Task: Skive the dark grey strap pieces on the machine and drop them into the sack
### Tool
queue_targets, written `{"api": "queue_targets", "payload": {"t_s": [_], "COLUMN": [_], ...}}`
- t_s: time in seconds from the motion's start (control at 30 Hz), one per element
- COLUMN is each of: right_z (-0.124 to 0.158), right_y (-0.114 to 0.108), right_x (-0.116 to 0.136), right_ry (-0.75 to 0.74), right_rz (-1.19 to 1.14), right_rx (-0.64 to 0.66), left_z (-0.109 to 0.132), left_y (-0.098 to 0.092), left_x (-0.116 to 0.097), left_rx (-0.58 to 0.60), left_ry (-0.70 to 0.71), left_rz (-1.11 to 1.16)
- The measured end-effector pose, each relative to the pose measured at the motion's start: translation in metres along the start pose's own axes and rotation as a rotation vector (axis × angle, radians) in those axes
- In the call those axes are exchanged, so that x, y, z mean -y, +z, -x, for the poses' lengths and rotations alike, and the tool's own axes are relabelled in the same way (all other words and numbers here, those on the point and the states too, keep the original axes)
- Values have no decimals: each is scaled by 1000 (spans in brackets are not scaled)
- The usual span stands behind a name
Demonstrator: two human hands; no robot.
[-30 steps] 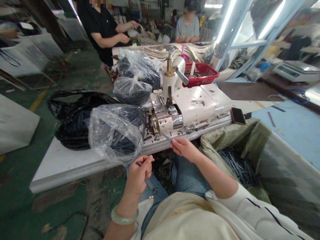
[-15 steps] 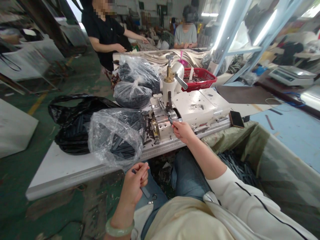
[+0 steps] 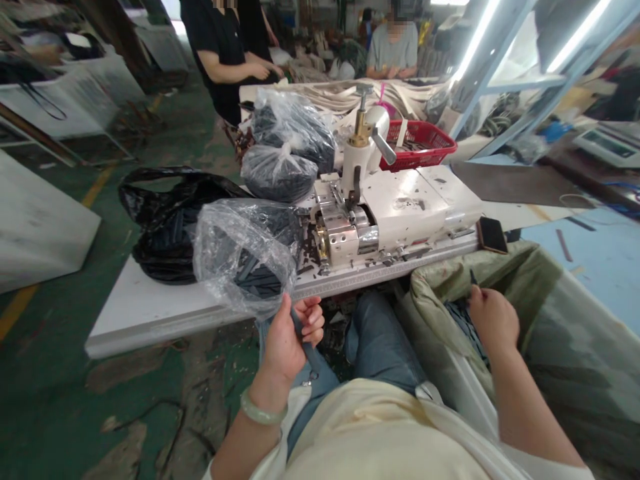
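Observation:
My left hand (image 3: pixel 293 337) is closed around a narrow dark strip (image 3: pixel 303 339), which sticks out above and below the fingers, just in front of the table edge. My right hand (image 3: pixel 493 320) is over the mouth of a green-tinged woven sack (image 3: pixel 480 280), pinching a thin dark strip (image 3: pixel 473 277). More dark strips (image 3: pixel 463 320) lie in the sack, partly hidden by my hand. A clear plastic bag of dark strips (image 3: pixel 245 257) sits on the white table (image 3: pixel 150 313), close above my left hand. A white cutting machine (image 3: pixel 395 213) stands farther along the table.
Filled plastic bags (image 3: pixel 277 173) and a black bag (image 3: pixel 170 240) crowd the table's left side. Behind the machine is a red basket (image 3: pixel 420 143). A phone (image 3: pixel 493 235) lies by the sack. Two co-workers stand or sit beyond the table, and my knees are below it.
My right hand has moved from the machine's front to the sack, and my left hand now grips the strip lower and closer to the table edge. The whole view has shifted slightly.

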State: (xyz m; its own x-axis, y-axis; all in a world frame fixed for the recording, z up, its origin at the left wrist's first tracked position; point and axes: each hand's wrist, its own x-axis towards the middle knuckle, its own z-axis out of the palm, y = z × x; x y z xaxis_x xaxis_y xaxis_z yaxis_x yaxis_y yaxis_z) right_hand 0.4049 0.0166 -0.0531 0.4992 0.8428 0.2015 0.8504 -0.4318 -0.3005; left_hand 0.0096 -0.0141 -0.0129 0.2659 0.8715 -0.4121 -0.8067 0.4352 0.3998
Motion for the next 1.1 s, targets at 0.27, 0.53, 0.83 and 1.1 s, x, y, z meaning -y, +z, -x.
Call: {"api": "queue_targets", "payload": {"t_s": [0.27,0.53,0.83,1.1], "right_z": [78,156,138,117], "right_y": [-15,1,16,20], "right_x": [80,178,153,150], "right_ry": [-16,-303,-637,390], "right_rz": [-935,-998,-808,-1497], "right_rx": [906,1333,708,1661], "left_z": [-17,-1,-6,-5], "left_y": [26,23,-2,2], "left_x": [27,29,26,20], "left_rx": [69,-33,-255,-192], "left_ry": [-12,274,360,350], "left_rz": [70,-196,-556,-581]}}
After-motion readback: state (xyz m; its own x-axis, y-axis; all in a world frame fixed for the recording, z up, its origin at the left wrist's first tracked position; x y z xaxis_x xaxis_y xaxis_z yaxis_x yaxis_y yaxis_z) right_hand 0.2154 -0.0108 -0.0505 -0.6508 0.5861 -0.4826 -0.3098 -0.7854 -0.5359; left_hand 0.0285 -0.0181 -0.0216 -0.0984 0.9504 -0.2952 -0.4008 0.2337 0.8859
